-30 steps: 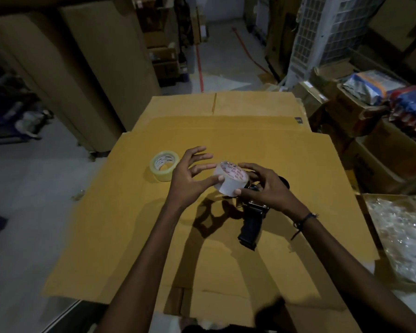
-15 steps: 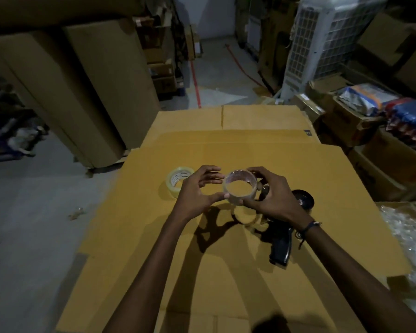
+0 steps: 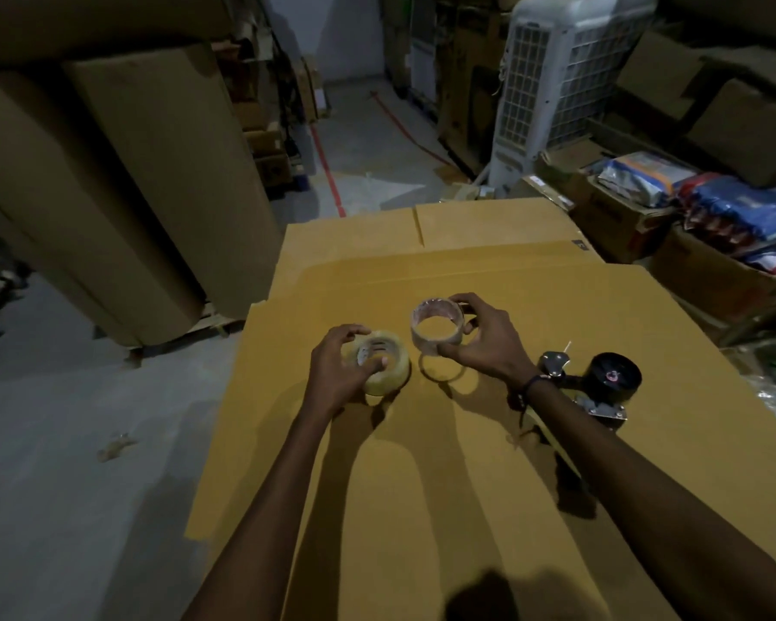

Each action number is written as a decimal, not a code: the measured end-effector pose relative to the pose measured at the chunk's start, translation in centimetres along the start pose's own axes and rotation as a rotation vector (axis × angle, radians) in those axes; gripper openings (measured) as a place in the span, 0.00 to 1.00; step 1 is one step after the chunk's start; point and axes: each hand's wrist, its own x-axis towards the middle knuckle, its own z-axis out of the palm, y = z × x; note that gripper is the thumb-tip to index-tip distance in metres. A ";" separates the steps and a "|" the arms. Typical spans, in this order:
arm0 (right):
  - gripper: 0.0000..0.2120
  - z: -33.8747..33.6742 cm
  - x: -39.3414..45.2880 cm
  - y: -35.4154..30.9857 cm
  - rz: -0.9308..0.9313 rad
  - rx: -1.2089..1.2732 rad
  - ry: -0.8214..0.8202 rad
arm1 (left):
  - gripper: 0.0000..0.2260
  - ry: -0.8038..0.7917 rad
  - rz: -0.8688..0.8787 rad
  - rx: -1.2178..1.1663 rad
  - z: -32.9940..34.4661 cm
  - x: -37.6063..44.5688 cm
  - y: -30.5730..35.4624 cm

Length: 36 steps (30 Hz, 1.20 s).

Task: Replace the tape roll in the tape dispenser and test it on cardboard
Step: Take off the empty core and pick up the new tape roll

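Note:
My right hand [image 3: 482, 340] holds a thin, nearly empty tape core [image 3: 437, 330] just above the flat cardboard sheet [image 3: 444, 463]. To its left, my left hand [image 3: 339, 372] closes its fingers around a full yellowish roll of clear tape [image 3: 386, 367] that rests on the cardboard. The black tape dispenser [image 3: 601, 387] lies on the cardboard to the right, behind my right wrist, with its round black hub bare and its handle partly hidden by my forearm.
Tall cardboard boxes [image 3: 122, 181] stand at the left. A white air cooler [image 3: 561, 78] stands at the back right, beside open boxes of packaged goods [image 3: 699, 208]. Grey floor [image 3: 63, 463] lies left of the cardboard sheet.
My left hand left the empty core and moved left onto the full tape roll. My right hand lifted the core away from the dispenser, which now lies alone at the right.

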 end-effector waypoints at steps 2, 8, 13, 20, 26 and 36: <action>0.38 1.4 1.4 -0.9 0.006 0.012 -0.002 | 0.23 -0.003 -0.011 -0.027 -0.4 0.9 -0.6; 0.40 5.9 6.3 -3.4 -0.032 -0.003 -0.054 | 0.25 -0.088 -0.023 -0.078 -2.0 4.2 -1.8; 0.41 9.8 9.6 -3.8 0.004 0.007 -0.112 | 0.28 -0.113 -0.114 -0.132 -3.3 6.1 -3.4; 0.49 12.2 10.7 -3.3 0.100 0.064 -0.287 | 0.31 -0.158 -0.285 -0.221 -2.7 6.2 -6.7; 0.49 12.8 10.9 -3.7 0.139 0.064 -0.342 | 0.32 -0.156 -0.333 -0.291 -2.0 6.3 -7.3; 0.49 13.0 9.5 -4.5 0.114 -0.016 -0.431 | 0.33 -0.161 -0.368 -0.313 -2.0 5.7 -8.0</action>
